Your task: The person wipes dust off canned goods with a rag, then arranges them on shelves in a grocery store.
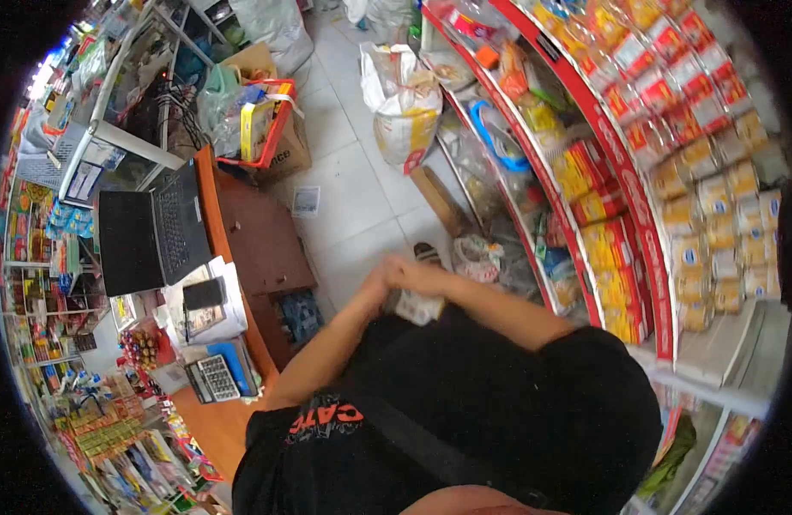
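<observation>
On tabletop (205,422) at left, open laptop (180,225), calculator (217,378). At centre, left hand (380,281) meets right hand (420,277), fingers blurred, cannot tell grip; pale patterned packet (419,307) right beneath them. Farther right, red-edged shelves (643,215), stocked.

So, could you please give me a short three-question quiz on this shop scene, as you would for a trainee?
1. True or false: the laptop is open.
2. Which of these stands on the floor? A) the calculator B) the sack C) the laptop
3. Fill in the blank: from the person's own view, the desk is to the ____ of the hands.

Key: 1 true; 2 B; 3 left
</observation>
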A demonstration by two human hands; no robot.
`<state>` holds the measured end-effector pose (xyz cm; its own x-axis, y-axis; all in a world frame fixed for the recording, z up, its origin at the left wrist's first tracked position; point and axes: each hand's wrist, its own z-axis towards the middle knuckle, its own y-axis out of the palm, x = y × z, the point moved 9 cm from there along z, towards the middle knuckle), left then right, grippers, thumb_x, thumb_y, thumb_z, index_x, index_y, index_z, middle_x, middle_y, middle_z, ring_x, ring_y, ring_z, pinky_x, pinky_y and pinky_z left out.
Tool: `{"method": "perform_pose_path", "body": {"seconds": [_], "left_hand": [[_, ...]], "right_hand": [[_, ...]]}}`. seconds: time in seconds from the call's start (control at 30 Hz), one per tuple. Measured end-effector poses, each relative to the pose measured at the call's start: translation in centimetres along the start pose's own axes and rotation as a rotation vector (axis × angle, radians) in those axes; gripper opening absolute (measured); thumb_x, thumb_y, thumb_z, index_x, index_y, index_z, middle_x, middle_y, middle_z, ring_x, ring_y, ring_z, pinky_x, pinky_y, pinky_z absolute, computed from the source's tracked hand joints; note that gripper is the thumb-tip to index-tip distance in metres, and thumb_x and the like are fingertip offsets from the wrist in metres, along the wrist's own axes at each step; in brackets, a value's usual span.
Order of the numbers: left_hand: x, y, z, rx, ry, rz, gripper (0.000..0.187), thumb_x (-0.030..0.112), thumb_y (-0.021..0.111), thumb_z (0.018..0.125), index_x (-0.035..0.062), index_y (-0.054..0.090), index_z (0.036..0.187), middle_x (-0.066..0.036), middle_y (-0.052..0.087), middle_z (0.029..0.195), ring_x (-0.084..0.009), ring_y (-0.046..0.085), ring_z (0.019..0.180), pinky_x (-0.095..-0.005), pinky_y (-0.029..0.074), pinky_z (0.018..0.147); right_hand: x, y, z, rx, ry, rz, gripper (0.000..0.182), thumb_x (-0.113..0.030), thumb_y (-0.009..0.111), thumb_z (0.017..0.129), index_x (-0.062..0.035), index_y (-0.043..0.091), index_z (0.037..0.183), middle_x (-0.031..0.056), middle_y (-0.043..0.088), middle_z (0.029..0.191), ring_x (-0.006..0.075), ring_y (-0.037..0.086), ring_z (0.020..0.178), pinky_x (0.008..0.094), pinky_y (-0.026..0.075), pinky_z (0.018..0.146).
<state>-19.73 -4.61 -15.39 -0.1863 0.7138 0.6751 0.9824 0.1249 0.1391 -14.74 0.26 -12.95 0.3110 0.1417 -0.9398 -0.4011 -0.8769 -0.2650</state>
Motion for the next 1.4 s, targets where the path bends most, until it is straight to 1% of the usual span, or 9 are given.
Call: {"method": "perform_pose_path", "body": {"seconds": [0.07,0.27,0.4,0.7,0.9,1.0,1.07,1.2,1.4], "left_hand": [[-1.8,0.3,2.5,-0.118,0.104,-0.020,0.024,0.023,0.050,0.078,0.0015,0.057,0.087,-0.011,0.058,0.088,-0.0215,0.057,0.081,-0.0320,0.046,0.071],[-5.8,0.0,4.4,-0.050,-0.262,-0.588,0.029,0.027,0.051,0.074,0.0026,0.057,0.089,-0.012,0.059,0.088,-0.0217,0.059,0.078,-0.0367,0.049,0.067],[-3.1,2.2,2.8,-0.103,-0.278,-0.421,0.044,0.031,0.050,0.078,0.0067,0.048,0.115,-0.013,0.056,0.105,-0.0227,0.058,0.094,-0.0369,0.048,0.078],[-0.2,0.7,5.9,-0.154,0.015,-0.354,0.049,0.026,0.053,0.078,0.0083,0.040,0.122,-0.013,0.054,0.110,-0.0224,0.056,0.097,-0.0364,0.047,0.081],[3.0,-0.8,3.2,-0.298,0.269,-0.322,0.055,0.022,0.054,0.078,0.0093,0.035,0.127,-0.012,0.052,0.113,-0.0221,0.055,0.099,-0.0360,0.046,0.084],[6.6,-1.9,0.0,-0.297,0.506,-0.373,0.059,0.017,0.056,0.077,0.0095,0.032,0.130,-0.012,0.051,0.115,-0.0216,0.054,0.101,-0.0353,0.045,0.086],[8.1,-2.0,-1.4,-0.387,0.594,-0.492,0.071,0.005,0.060,0.069,0.0098,0.028,0.132,-0.011,0.048,0.118,-0.0193,0.049,0.107,-0.0341,0.042,0.089],[10.7,-2.8,-4.5,-0.249,0.794,-0.197,0.073,0.005,0.062,0.066,0.0078,0.030,0.133,-0.009,0.048,0.119,-0.0163,0.046,0.107,-0.0304,0.038,0.092],[12.6,-5.0,-6.9,0.243,0.952,0.119,0.052,0.024,0.053,0.083,0.0044,0.037,0.129,-0.012,0.047,0.122,-0.0193,0.045,0.110,-0.0301,0.034,0.095]], "right_hand": [[0.2,0.5,-1.4,-0.223,0.274,-0.097,0.076,-0.051,0.051,0.081,0.0001,0.027,0.132,0.0264,0.046,0.120,0.0344,0.047,0.111,0.0376,0.038,0.092],[1.5,-1.3,-0.7,-0.167,0.216,-0.069,0.077,-0.048,0.053,0.079,-0.0032,0.024,0.134,0.0257,0.039,0.128,0.0379,0.043,0.114,0.0383,0.035,0.094],[-0.4,-2.0,0.0,-0.090,0.112,-0.056,0.074,-0.044,0.054,0.078,-0.0037,0.026,0.133,0.0252,0.037,0.128,0.0402,0.040,0.115,0.0407,0.032,0.097],[-9.3,-0.6,2.3,-0.070,-0.263,-0.580,0.055,-0.027,0.056,0.080,-0.0023,0.038,0.126,0.0228,0.035,0.129,0.0406,0.034,0.119,0.0448,0.029,0.098],[-13.8,-2.7,2.9,0.088,-0.436,-0.362,0.045,-0.021,0.055,0.078,-0.0001,0.046,0.116,0.0225,0.044,0.120,0.0389,0.040,0.113,0.0420,0.032,0.096],[-15.7,-5.3,4.0,0.241,-0.496,-0.803,0.043,-0.025,0.057,0.076,-0.0023,0.051,0.111,0.0233,0.051,0.111,0.0415,0.046,0.104,0.0448,0.036,0.091],[-12.5,-8.6,7.1,0.080,-0.208,-0.826,0.049,-0.031,0.059,0.076,-0.0003,0.050,0.113,0.0229,0.053,0.109,0.0379,0.049,0.102,0.0412,0.038,0.090],[-6.4,-9.4,9.5,-0.504,-0.074,-0.309,0.048,-0.024,0.059,0.080,-0.0003,0.045,0.119,0.0078,0.056,0.104,0.0159,0.053,0.093,0.0303,0.045,0.079],[-8.6,-8.3,8.8,-0.437,0.166,0.179,0.053,-0.013,0.065,0.073,-0.0004,0.043,0.118,0.0085,0.054,0.106,0.0194,0.053,0.094,0.0325,0.044,0.083]]}}
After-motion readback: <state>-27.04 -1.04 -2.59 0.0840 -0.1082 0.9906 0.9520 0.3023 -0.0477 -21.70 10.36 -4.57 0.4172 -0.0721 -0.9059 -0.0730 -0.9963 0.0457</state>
